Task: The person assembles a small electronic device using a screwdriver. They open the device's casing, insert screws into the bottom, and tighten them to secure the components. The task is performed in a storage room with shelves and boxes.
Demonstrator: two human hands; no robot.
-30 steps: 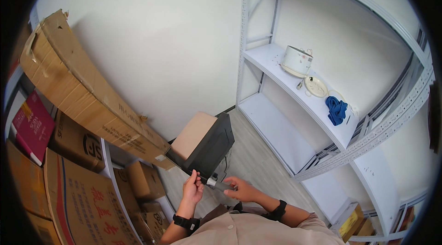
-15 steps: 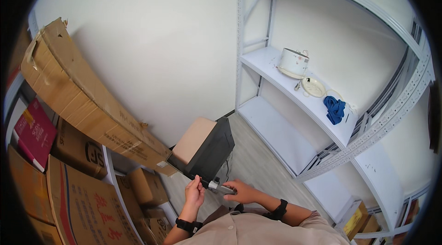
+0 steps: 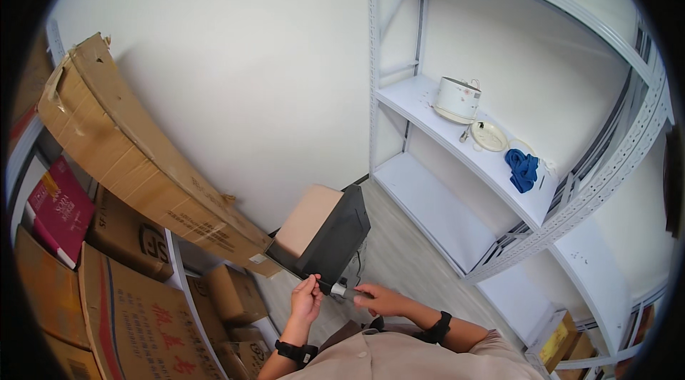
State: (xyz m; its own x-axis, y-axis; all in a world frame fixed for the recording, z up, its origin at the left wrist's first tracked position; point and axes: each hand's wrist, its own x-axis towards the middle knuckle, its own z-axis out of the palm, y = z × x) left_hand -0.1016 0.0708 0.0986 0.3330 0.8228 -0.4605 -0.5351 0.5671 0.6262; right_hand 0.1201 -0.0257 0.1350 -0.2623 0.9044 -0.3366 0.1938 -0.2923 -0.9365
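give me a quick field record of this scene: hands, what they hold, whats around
left hand: gripping lower edge of black box
right hand: pinching a small grey piece at the box's bottom corner
box top: tan panel
left side: stacked cardboard boxes, flattened carton
right side: white shelving with white pot, plate, blue cloth

The black, box-shaped device with a tan padded top face [image 3: 330,234] is held in the air, clear of the floor and the shelves, and tilted so that its upper right corner is highest. Its tan face points up and to the left; its dark side panel faces the camera. A short grey cylindrical part [image 3: 341,289] projects from the lower edge of the device, lying roughly level.
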